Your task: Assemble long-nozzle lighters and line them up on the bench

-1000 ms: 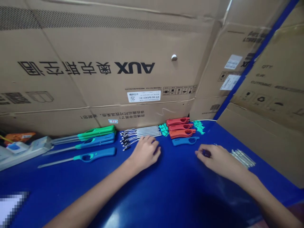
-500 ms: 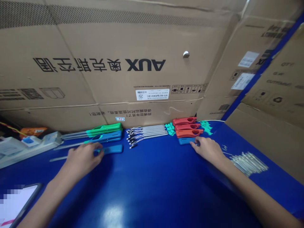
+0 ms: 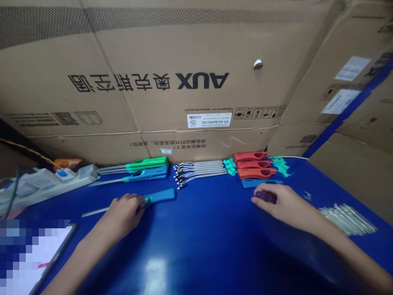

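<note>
The left hand is curled over a long blue utility lighter near the front-left of the blue surface. The lighter's long axis runs almost across the view, tilted slightly, with the blue handle pointing right and up and the metal nozzle pointing left and down. The fingers close around the teal collar area, though the hand hides most of the contact, so the grip looks firm but is hard to confirm.

The right hand is well apart to the right, partly closed around a small dark purple piece, probably a lighter fuel tank. Just beyond its fingertips lies an open blue lighter shell, closer to this hand than to the left.

Three red lighter shells lie stacked along the back edge, with teal parts to their left and a row of wired metal tubes further left. Loose metal rods lie near the right edge.
</note>
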Motion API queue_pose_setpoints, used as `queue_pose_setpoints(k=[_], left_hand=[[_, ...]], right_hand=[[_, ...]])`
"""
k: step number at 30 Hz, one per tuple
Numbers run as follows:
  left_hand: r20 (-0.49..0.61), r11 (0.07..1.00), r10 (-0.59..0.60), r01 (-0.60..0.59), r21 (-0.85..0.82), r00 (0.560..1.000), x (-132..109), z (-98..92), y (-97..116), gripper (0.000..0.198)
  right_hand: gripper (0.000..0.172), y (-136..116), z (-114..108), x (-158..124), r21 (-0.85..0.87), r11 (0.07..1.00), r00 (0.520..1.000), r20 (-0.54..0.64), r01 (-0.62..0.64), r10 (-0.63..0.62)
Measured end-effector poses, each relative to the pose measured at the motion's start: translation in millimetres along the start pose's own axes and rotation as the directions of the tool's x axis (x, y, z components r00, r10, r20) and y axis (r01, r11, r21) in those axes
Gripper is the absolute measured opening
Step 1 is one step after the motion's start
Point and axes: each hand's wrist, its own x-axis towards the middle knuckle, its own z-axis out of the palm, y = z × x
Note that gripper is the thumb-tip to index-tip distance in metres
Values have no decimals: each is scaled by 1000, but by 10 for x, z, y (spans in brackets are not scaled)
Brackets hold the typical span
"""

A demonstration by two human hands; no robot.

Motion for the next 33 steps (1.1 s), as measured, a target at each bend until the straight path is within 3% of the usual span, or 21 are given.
queue_pose_setpoints(k=[3, 6, 8, 11, 14, 17, 20, 25, 33], left_hand=[[20, 977, 209, -208, -55, 978, -155, 59, 199, 23], [-16, 897, 398, -393, -202, 917, -297, 20, 490, 22], [-32, 821, 495, -480, -310, 868, -329, -23, 672, 21], [-31, 730, 581, -537, -422, 814, -265, -27, 874, 33], [-5, 758, 581, -543, -361, 814, -158, 36, 999, 48], [-31, 804, 536, -521, -288, 844, -105, 99, 1056, 37], [-126, 808, 509, -524, -272, 851, -98, 149, 1048, 30], [-251, 745, 539, -594, -304, 804, -84, 230, 993, 31], [-247, 725, 552, -604, -330, 797, -68, 273, 969, 31]], right_hand=[[28, -170, -7, -89, 297, 952, 986, 124, 71, -113], [27, -333, 28, -136, 485, 872, 968, 185, 62, -171], [24, -424, 68, -129, 510, 853, 969, 138, 107, -205], [19, -509, 128, -70, 490, 841, 972, -65, 229, -226], [20, -523, 194, -1, 561, 792, 967, -208, 240, -146], [24, -493, 303, 38, 671, 716, 975, -211, 194, -66], [23, -454, 448, 55, 690, 684, 961, -271, 237, -59], [15, -405, 600, 64, 633, 701, 917, -391, 327, -75], [14, -409, 565, 3, 514, 791, 907, -405, 331, -116]])
